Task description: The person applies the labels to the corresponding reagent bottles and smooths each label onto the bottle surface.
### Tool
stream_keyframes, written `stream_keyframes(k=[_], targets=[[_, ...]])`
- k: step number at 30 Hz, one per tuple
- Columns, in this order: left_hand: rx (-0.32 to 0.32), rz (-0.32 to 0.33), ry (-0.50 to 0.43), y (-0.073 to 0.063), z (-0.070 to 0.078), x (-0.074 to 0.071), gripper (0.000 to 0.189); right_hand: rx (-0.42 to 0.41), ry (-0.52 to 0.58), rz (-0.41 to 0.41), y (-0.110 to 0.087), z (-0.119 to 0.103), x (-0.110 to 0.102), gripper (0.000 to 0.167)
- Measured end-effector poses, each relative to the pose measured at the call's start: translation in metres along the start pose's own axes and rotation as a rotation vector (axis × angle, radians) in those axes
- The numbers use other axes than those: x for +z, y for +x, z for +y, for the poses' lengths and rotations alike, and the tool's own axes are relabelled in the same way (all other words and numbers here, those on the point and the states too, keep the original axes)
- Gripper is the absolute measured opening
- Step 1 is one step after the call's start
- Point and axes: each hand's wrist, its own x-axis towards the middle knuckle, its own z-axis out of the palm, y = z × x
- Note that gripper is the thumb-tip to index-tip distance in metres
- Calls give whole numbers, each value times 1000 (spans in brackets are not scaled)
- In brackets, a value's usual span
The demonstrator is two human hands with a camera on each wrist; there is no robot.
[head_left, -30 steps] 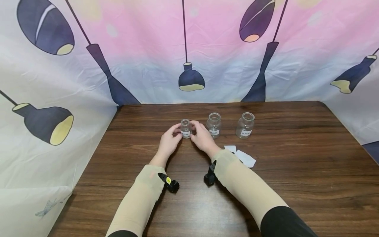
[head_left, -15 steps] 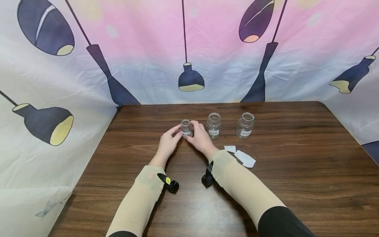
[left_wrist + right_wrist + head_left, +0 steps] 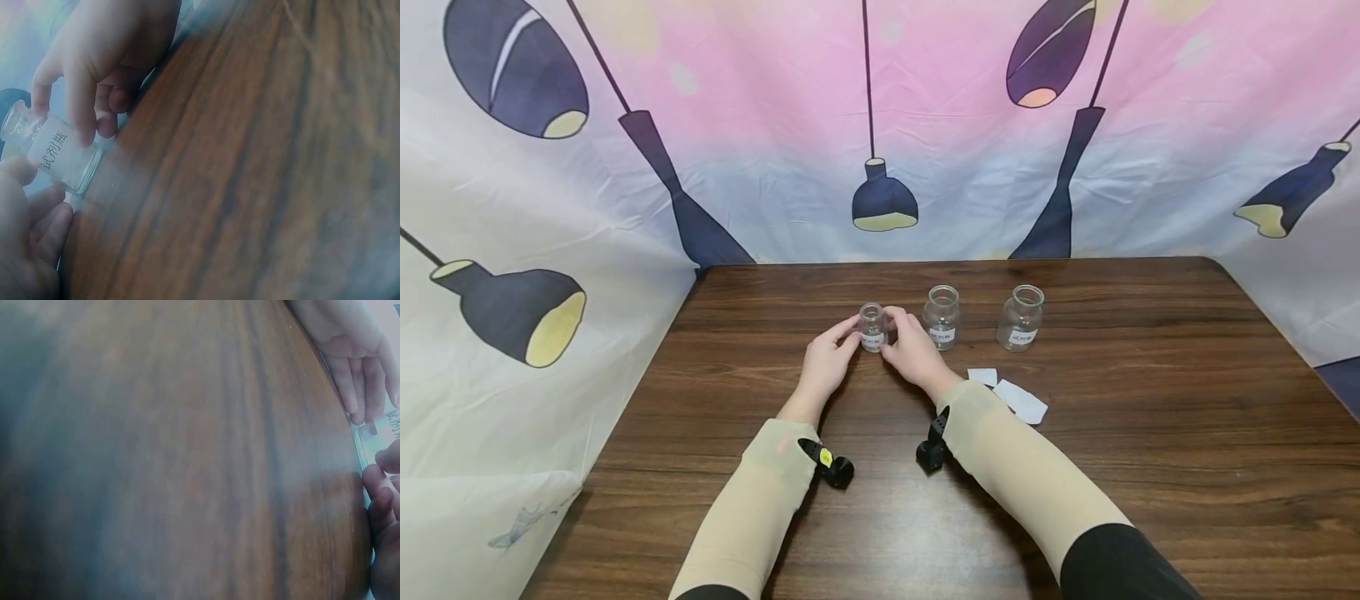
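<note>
A small clear glass reagent bottle (image 3: 872,327) with a white printed label stands upright and uncapped on the wooden table (image 3: 880,533). My left hand (image 3: 827,362) holds its left side with thumb and fingers. From the right, my right hand (image 3: 916,350) has its thumb and index finger about the same bottle. In the left wrist view the right thumb touches the edge of the label (image 3: 53,147), and the left thumb lies at the label's other end. The right wrist view catches only part of the bottle (image 3: 370,442) at its right edge, between both hands.
Two larger glass reagent bottles, a middle one (image 3: 942,312) and a right one (image 3: 1022,317), stand in a row to the right, both labelled and uncapped. Nearer me lie white paper pieces (image 3: 1022,402), partly behind my right forearm. A printed cloth (image 3: 805,200) hangs behind the table.
My right thumb moved left across the front of the small reagent bottle, then back to its right side. The bottle has shifted very slightly right. My left hand stays nearly still.
</note>
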Motion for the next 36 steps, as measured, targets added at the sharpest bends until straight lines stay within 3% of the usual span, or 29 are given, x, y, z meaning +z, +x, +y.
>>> stream_keyframes(k=[36], targets=[[-1, -3, -32, 0, -1, 1, 36, 21, 53, -16, -1, 1, -3, 53]])
